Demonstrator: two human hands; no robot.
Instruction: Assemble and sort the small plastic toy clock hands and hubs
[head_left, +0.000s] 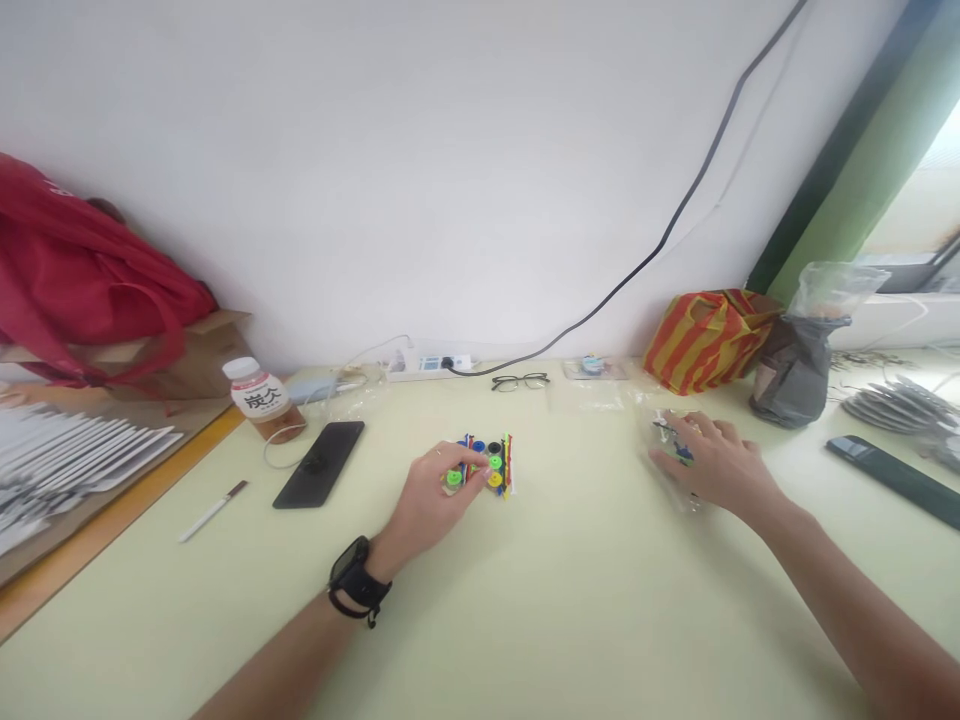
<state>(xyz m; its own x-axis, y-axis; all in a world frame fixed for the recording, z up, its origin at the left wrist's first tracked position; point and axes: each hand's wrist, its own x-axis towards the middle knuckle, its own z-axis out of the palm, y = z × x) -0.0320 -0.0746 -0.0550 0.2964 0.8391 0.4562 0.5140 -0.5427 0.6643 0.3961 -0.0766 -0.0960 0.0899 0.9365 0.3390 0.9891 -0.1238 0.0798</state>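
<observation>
Left hand: your left hand (pixel 435 500) is over the colored pieces (pixel 495 463), thumb and forefinger brought narrow at their near edge; whether a piece is pinched between them, cannot tell. A black watch (pixel 351 568) is on that wrist.
Colored pieces: grouped on the pale table (pixel 555 600) in front of you, near the middle; round green, yellow, blue and black tops, with thin strips in red, black, yellow and white lying along the right side. Your hand hides part of the group.
Right hand: your right hand (pixel 724 465) is well apart from the left, palm down over a clear bag (pixel 684 497), fingers loosely bent; grip on the plastic, cannot tell.
Clear bag: partly under your right fingers; small dark-blue and white items show through it.
Left of the pieces: phone (pixel 319 466) lying flat, pen (pixel 212 513), bottle (pixel 264 402) upright.
Along the wall: power strip (pixel 427 367), eyeglasses (pixel 520 382), striped bag (pixel 709 340), grey bag (pixel 796 370).
</observation>
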